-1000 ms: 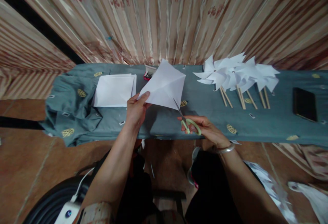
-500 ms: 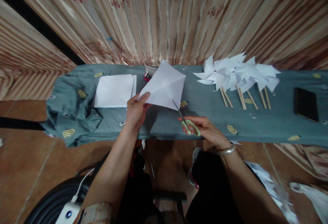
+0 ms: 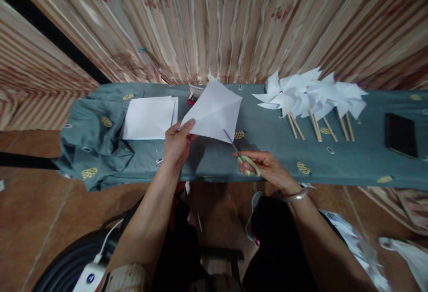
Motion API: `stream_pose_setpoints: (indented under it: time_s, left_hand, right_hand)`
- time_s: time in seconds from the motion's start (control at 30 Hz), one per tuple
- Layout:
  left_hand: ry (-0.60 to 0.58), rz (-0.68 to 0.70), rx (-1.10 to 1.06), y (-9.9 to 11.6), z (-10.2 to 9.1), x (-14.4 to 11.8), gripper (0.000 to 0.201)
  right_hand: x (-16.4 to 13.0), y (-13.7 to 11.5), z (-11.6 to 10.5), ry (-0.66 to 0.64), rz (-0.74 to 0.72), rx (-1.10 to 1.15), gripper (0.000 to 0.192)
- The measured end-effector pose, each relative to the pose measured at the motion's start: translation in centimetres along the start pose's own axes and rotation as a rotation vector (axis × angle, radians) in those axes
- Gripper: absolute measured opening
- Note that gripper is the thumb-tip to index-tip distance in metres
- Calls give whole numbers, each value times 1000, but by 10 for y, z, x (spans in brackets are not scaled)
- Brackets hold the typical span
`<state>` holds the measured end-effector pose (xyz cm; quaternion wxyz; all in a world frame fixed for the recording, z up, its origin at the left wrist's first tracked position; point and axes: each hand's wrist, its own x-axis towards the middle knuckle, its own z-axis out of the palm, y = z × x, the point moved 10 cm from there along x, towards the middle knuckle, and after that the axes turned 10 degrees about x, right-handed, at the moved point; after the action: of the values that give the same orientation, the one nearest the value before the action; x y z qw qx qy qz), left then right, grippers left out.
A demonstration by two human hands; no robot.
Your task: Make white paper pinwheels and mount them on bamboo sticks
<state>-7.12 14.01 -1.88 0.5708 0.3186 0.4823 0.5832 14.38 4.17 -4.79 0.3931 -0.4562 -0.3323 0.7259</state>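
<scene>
Holds a creased white sheet (image 3: 214, 109) over the cloth-covered desk (image 3: 361, 162), near the middle, pinching its left corner in the left hand (image 3: 178, 144), with fingers clamped beneath and thumb pressed on top. Grips green-handled scissors (image 3: 238, 153) in the right hand (image 3: 269, 167), with fingers closed around the handles. Enters the sheet from its near right edge with the scissors, laying one blade visibly across its upper face. Cannot tell the gap between the blades. Wears a silvery bracelet (image 3: 297, 195) on the right wrist.

Has a stack of white paper (image 3: 149, 119) lying flat just left of the held sheet, and a small red-edged box (image 3: 193, 99) partly hidden behind it. Has, farther right, a cluster of overlapping white pinwheels (image 3: 312, 91) on pale sticks (image 3: 314, 128) pointing toward the near edge. Has also a dark, flat, phone-like object (image 3: 400, 134) at the right, well apart from the hands. Faces a tan striped curtain (image 3: 230, 24) beyond the desk.
</scene>
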Motion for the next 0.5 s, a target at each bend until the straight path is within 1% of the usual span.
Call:
stream_pose_setpoints:
  time_s: [0.23, 0.5]
  left_hand:
    - [12, -2, -13, -1, -1, 1, 32]
    - [-1, 5, -3, -1, -2, 1, 31]
  right_hand:
    - [2, 0, -1, -10, -54, -38, 48]
    - [2, -1, 2, 16, -9, 34, 45]
